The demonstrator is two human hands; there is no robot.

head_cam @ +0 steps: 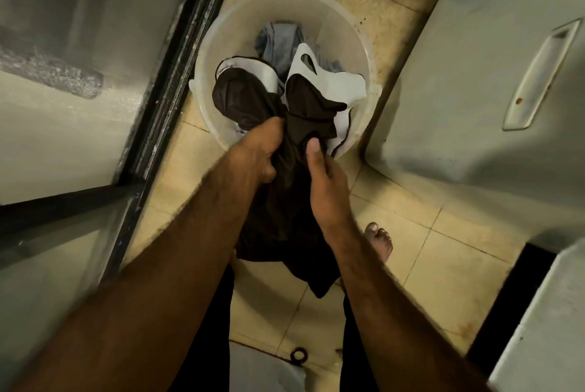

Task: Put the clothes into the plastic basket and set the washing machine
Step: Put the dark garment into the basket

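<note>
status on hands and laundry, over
Left grip and right grip both hold the dark brown-and-white garment, top end over the round translucent plastic basket. Blue-grey clothes already inside. Nothing blocking.

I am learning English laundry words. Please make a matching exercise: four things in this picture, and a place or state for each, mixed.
1 plastic basket; 2 dark brown garment; 3 blue-grey cloth; 4 bare foot
A gripped by left hand and right hand; B round, translucent; C on tiles beside the right forearm; D lying at the basket's far side
Pairs: 1-B, 2-A, 3-D, 4-C
</note>
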